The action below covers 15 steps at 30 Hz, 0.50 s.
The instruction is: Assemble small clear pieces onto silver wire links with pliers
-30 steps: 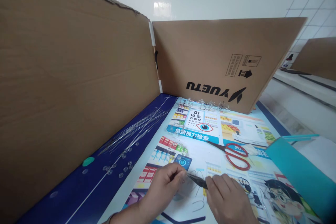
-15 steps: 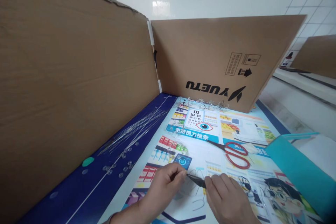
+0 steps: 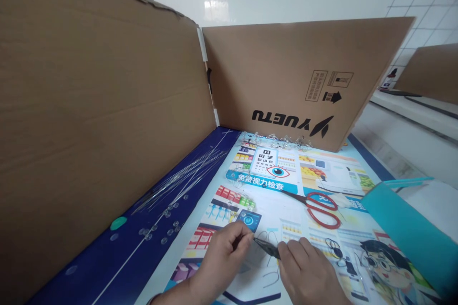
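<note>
My right hand [image 3: 310,269] is closed around a pair of dark pliers [image 3: 267,248], whose narrow jaws point left. The jaw tips meet the fingertips of my left hand [image 3: 226,256]. Thumb and forefinger of that hand are pinched together on something too small to make out. Thin bent wire pieces [image 3: 271,279] lie on the printed sheet between and below the hands. Beyond the right hand are red-handled scissors [image 3: 324,209], blades toward the left.
Tall cardboard panels [image 3: 118,105] stand at the left and back. Straight thin wires [image 3: 182,176] and clear beads [image 3: 168,212] lie on the blue strip, near a green disc [image 3: 118,223]. Clear looped pieces [image 3: 282,142] line the back panel. A teal folder [image 3: 404,233] is at right.
The view has shifted very slightly. Both hands and the pliers keep almost the same position, jaw tips at the left fingertips.
</note>
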Available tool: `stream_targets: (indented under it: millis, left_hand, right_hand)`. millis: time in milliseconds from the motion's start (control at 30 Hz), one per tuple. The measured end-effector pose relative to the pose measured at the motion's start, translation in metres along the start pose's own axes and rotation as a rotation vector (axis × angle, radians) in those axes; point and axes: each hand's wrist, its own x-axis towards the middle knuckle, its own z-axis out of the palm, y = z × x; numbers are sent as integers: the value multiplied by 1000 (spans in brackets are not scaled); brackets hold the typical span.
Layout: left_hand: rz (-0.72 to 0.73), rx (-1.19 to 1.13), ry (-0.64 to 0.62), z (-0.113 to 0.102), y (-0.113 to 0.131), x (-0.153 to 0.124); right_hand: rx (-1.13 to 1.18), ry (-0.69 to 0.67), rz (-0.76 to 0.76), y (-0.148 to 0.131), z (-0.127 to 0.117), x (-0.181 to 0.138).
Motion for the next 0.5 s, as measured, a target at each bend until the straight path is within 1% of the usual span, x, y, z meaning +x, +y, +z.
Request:
stream_targets:
  millis: [133, 300, 500]
  left_hand:
    - [34, 20, 37, 0, 3, -1]
    - [31, 13, 66, 1, 2, -3]
    - [-79, -117, 27, 5, -3, -3]
  right_hand:
    - [97, 6, 74, -3, -1, 2]
    - [175, 30, 118, -4, 0, 3]
    - [217, 46, 163, -5, 0, 2]
